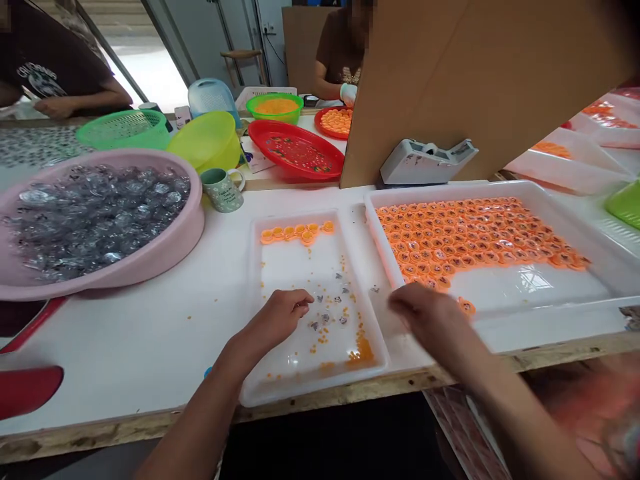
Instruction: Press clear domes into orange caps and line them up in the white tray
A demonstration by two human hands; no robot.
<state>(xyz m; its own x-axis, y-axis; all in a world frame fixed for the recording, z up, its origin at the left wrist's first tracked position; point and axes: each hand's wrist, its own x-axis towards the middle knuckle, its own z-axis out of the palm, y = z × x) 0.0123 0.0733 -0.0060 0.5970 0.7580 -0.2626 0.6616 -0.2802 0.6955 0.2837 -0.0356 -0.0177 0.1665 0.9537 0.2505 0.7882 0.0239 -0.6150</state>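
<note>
Left hand (284,313) above the smaller tray (285,267), right hand (433,317) blurred — both curled, contents unclear.

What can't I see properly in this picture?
All in the head view:
Right hand: blurred, so I can't tell if it holds anything.
Left hand: curled, so anything in its grasp is hidden.
Pink tub: its left side is cut off by the picture's edge.
Mug: its writing is too small to read clearly.
Far person: partly hidden by the cardboard sheet.
</note>
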